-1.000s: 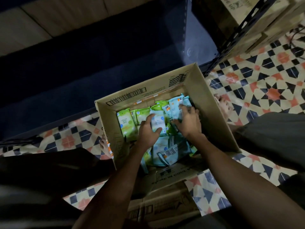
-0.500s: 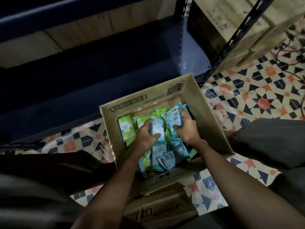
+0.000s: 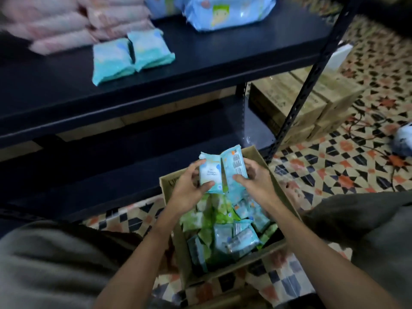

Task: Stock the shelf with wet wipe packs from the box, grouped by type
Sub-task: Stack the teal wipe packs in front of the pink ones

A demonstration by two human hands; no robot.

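Left hand (image 3: 189,188) is gripping one blue pack (image 3: 210,176), right hand (image 3: 256,181) another (image 3: 235,166); they belong beside the far blue pair (image 3: 131,55), edges squared.

Pink packs (image 3: 66,25) at shelf's upper left: motion-blurred, cut by the frame edge, print unreadable. Large blue pack (image 3: 227,12) cropped at top. Label text on the two held blue packs (image 3: 220,172) too small to read. Box (image 3: 263,262) near wall partly behind forearms; lower packs inside smeared. White-blue object (image 3: 403,139) at right edge unidentifiable.
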